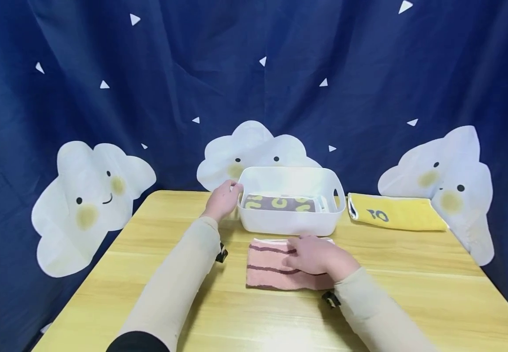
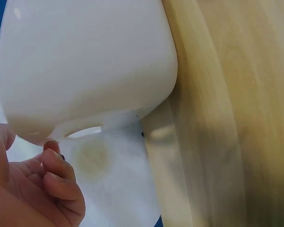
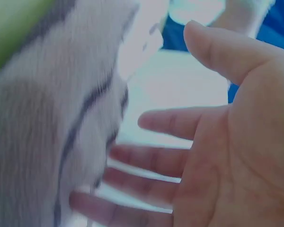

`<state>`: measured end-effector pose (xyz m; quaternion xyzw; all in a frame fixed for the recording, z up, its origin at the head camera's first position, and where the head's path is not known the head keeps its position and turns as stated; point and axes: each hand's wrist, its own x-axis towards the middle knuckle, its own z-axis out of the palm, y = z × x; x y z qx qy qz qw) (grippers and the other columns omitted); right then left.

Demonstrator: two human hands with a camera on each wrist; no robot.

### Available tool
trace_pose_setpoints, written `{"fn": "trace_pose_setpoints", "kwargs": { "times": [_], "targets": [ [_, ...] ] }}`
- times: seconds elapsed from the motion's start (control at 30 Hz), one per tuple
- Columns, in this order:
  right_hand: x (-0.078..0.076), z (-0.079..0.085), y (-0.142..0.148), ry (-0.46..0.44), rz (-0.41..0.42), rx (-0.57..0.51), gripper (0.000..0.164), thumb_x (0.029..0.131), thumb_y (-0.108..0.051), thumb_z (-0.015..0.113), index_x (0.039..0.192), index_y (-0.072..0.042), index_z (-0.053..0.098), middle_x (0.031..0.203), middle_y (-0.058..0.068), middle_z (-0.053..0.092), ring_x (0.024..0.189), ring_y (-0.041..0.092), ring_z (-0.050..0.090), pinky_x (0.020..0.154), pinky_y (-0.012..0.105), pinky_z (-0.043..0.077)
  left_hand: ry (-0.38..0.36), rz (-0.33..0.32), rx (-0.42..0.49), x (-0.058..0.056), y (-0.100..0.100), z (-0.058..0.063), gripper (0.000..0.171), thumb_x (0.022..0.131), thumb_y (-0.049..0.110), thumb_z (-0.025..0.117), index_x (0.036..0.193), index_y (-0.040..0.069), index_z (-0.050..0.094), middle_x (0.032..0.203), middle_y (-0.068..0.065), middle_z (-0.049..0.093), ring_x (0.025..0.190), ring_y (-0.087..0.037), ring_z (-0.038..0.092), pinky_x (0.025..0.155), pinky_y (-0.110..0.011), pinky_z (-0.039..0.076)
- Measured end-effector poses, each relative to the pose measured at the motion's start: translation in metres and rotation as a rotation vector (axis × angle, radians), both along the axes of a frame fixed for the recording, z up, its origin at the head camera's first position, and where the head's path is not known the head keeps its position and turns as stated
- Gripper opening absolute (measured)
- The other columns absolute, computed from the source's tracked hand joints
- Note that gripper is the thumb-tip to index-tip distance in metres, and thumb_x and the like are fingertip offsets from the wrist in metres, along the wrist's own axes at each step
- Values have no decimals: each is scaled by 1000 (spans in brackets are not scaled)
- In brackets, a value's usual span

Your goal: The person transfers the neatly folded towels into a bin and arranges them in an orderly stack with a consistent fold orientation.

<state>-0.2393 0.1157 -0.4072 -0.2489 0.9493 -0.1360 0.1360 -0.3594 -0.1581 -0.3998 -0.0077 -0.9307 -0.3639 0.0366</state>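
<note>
My left hand (image 1: 224, 199) grips the left end of a white plastic basket (image 1: 286, 225), its thumb and curled fingers at the rim beside the handle slot. That hand (image 2: 38, 184) and the basket's outer wall (image 2: 90, 56) show close up in the left wrist view. Inside the basket lies a folded purple-grey towel (image 1: 266, 202) with yellow shapes. In front of it is a folded pink towel (image 1: 264, 276) with dark wavy stripes. Over this towel's right part is my right hand (image 1: 313, 255); the right wrist view shows its fingers (image 3: 151, 161) spread and fairly straight beside the striped cloth (image 3: 33, 123).
A folded yellow towel (image 1: 399, 215) with dark marks lies right of the basket. The wooden table (image 1: 126, 254) stands against a dark blue curtain (image 1: 219, 58) printed with white clouds and triangles.
</note>
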Motion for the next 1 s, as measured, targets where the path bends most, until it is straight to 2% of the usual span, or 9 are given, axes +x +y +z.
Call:
{"fn": "trace_pose_setpoints", "kwargs": {
  "times": [0.1, 0.2, 0.3, 0.43, 0.57, 0.63, 0.83, 1.0],
  "targets": [
    [-3, 3, 19, 41, 47, -55, 24, 97, -39, 63, 104, -16, 64, 104, 2, 61, 99, 23, 59, 89, 46, 47, 50, -24, -21, 11, -1, 1, 61, 104, 58, 35, 139, 11, 52, 137, -13, 60, 125, -34, 55, 105, -51, 40],
    [-6, 5, 38, 67, 49, -97, 26, 97, -36, 64, 106, -11, 67, 108, 6, 62, 100, 25, 59, 90, 48, 48, 62, -21, -28, 27, -2, 1, 62, 105, 56, 36, 142, 8, 49, 129, -16, 63, 119, -35, 58, 102, -52, 42],
    [-8, 5, 56, 85, 15, -123, 29, 95, -34, 67, 107, -8, 69, 106, 5, 63, 98, 25, 60, 88, 47, 49, 56, 14, -47, 46, -2, 0, 55, 105, 51, 40, 138, 9, 53, 118, -14, 66, 109, -34, 62, 95, -52, 45],
    [-11, 3, 78, 59, -73, -144, 20, 92, -30, 70, 97, -12, 66, 91, 0, 62, 83, 19, 57, 77, 41, 48, 10, 20, -109, 69, 0, -4, 42, 103, 50, 44, 117, 15, 62, 101, -6, 68, 93, -28, 63, 86, -49, 48],
    [-13, -2, 96, 26, -155, -162, 22, 91, -29, 73, 95, -10, 62, 87, 0, 60, 79, 19, 54, 73, 40, 46, -82, -59, -144, 88, 6, -11, 36, 102, 53, 48, 99, 19, 62, 79, -2, 64, 72, -23, 62, 73, -44, 48],
    [-14, -6, 103, 8, -187, -165, 25, 90, -30, 74, 96, -9, 62, 88, 1, 61, 80, 20, 54, 74, 41, 45, -109, -115, -156, 95, 10, -15, 33, 101, 50, 52, 94, 19, 62, 75, 0, 62, 67, -20, 59, 70, -42, 47],
    [-15, -18, 111, -101, -255, -184, 29, 88, -32, 76, 98, -9, 62, 89, 2, 61, 82, 21, 54, 74, 39, 45, -170, -230, -233, 111, 18, -26, 31, 93, 48, 64, 85, 19, 61, 74, 4, 60, 70, -17, 56, 68, -38, 45],
    [-16, -23, 113, -126, -268, -200, 28, 87, -32, 77, 95, -9, 63, 85, 2, 60, 79, 20, 53, 71, 37, 43, -208, -281, -255, 115, 21, -31, 31, 83, 45, 73, 80, 17, 60, 70, 3, 59, 66, -18, 54, 61, -36, 43]
  ]
}}
